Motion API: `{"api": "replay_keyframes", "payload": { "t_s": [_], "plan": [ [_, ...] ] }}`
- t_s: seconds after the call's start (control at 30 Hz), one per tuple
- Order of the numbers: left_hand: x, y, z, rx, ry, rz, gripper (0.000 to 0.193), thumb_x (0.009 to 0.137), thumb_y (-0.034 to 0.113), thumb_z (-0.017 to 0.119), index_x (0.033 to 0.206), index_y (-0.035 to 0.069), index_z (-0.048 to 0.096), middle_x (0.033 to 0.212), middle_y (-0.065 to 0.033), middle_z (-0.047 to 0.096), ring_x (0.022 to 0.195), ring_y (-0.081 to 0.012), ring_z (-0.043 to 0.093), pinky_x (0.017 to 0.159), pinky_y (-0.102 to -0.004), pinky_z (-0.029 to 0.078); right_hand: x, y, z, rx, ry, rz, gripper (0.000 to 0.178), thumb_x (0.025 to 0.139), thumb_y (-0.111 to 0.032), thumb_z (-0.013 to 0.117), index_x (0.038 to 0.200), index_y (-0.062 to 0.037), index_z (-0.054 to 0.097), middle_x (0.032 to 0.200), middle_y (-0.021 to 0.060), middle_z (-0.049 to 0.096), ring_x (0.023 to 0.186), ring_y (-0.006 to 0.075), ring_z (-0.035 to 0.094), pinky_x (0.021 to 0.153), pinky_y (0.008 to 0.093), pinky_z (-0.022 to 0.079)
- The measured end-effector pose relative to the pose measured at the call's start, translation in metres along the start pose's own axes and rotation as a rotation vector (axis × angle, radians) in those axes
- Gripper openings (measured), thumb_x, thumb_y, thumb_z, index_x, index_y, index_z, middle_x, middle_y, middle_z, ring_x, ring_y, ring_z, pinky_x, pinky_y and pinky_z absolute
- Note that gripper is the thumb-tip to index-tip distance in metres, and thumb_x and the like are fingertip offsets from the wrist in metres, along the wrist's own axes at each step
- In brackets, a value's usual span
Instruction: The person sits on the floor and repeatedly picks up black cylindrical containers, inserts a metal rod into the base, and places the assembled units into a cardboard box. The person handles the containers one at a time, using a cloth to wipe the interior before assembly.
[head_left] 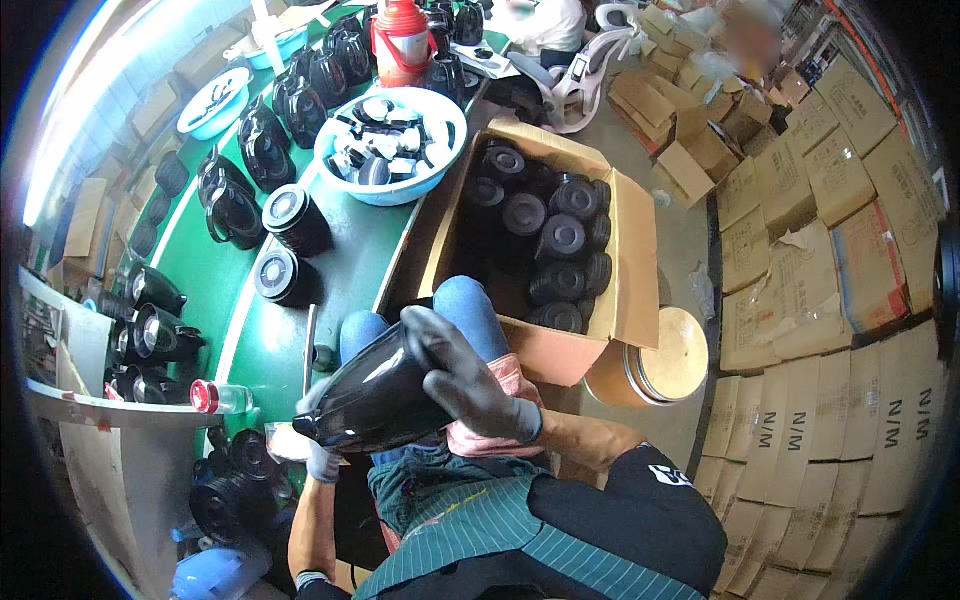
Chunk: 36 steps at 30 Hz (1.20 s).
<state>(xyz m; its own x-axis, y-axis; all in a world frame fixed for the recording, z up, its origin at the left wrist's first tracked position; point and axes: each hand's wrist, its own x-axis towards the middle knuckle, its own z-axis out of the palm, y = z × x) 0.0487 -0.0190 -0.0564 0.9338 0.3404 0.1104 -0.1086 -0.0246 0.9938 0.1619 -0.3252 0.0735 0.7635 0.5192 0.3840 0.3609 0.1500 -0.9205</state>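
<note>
- Glossy black plastic formed the kettle-shaped shell that you held across your lap, lying tilted with its narrower end pointing down to your left.
- Your right hand, in a grey knit glove, was clamped over the upper, wider end of the shell, fingers curled around it.
- Your left hand, also gloved in grey, gripped the lower end from beneath; most of that hand was hidden behind the shell.
- Your knees in blue jeans showed just above the shell, and a striped green apron covered your front.
- An open brown cardboard box stood just beyond your knees, packed with round black ribbed base parts stacked in rows.
- To your left ran a green conveyor belt, carrying two round black bases and a line of more black kettle shells.
- A light blue plastic basin sat on the belt's near edge beside the box, filled with small black and white parts.
- A second, smaller light blue basin rested farther along the belt's far side.
- A red jug-shaped container stood at the belt's far end.
- A clear plastic bottle with a red cap lay on a grey ledge to your left, near the left hand.
- Stacks of closed brown cartons filled the floor to your right, and a round wooden-topped stool sat between them and the open box.
</note>
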Motion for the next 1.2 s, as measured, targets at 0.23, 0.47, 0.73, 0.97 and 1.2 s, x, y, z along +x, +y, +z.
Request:
{"api": "replay_keyframes", "payload": {
  "t_s": [0.23, 0.47, 0.73, 0.97, 1.2],
  "plan": [
    [0.017, 0.073, 0.024, 0.412, -0.07, 0.071, 0.041, 0.103, 0.028, 0.067, 0.133, 0.0, 0.069, 0.128, -0.0142, 0.076, 0.117, -0.0328, 0.074, 0.102, -0.0416, 0.058, 0.019, 0.018, -0.013, 0.474, 0.056, 0.253, 0.081, 0.114, -0.057, 0.041, 0.165, 0.006, 0.035, 0.172, 0.0165, 0.034, 0.16, 0.0268, 0.032, 0.132, 0.0378, 0.022],
    [0.029, 0.135, 0.027, 0.723, -0.131, 0.456, 0.037, 0.086, 0.012, 0.076, 0.121, 0.001, 0.075, 0.116, -0.0165, 0.079, 0.099, -0.0299, 0.08, 0.089, -0.0385, 0.062, 0.008, 0.073, -0.047, 0.781, -0.328, 0.826, 0.071, 0.119, -0.046, 0.029, 0.172, -0.0001, 0.017, 0.173, 0.0119, 0.034, 0.149, 0.0228, 0.045, 0.129, 0.0323, 0.027],
    [-0.004, 0.053, 0.01, -0.096, -0.051, 0.049, 0.042, 0.104, 0.028, 0.07, 0.135, -0.001, 0.067, 0.128, -0.0119, 0.074, 0.113, -0.0216, 0.071, 0.102, -0.0349, 0.054, 0.004, 0.007, -0.007, 0.04, -0.079, -0.07, 0.077, 0.114, -0.05, 0.044, 0.172, -0.0042, 0.024, 0.174, 0.0259, 0.027, 0.162, 0.0344, 0.027, 0.131, 0.0455, 0.022],
    [0.013, 0.114, 0.019, 0.439, -0.026, 0.363, 0.041, 0.097, 0.028, 0.072, 0.122, -0.004, 0.072, 0.114, -0.0147, 0.078, 0.103, -0.0237, 0.076, 0.092, -0.0368, 0.059, 0.014, 0.014, -0.015, 0.287, -0.237, 0.539, 0.065, 0.119, -0.043, 0.031, 0.16, 0.0068, 0.038, 0.173, 0.0205, 0.031, 0.162, 0.032, 0.028, 0.132, 0.0356, 0.022],
    [0.005, 0.065, 0.01, 0.115, 0.019, -0.02, 0.072, 0.1, 0.059, 0.054, 0.131, -0.004, 0.071, 0.126, -0.0164, 0.075, 0.111, -0.033, 0.073, 0.101, -0.0444, 0.055, 0.008, 0.016, -0.002, 0.082, -0.154, -0.048, 0.088, 0.111, -0.062, 0.041, 0.175, -0.0095, 0.012, 0.182, 0.0202, 0.007, 0.166, 0.0432, 0.013, 0.133, 0.0541, 0.013]
  ]
}}
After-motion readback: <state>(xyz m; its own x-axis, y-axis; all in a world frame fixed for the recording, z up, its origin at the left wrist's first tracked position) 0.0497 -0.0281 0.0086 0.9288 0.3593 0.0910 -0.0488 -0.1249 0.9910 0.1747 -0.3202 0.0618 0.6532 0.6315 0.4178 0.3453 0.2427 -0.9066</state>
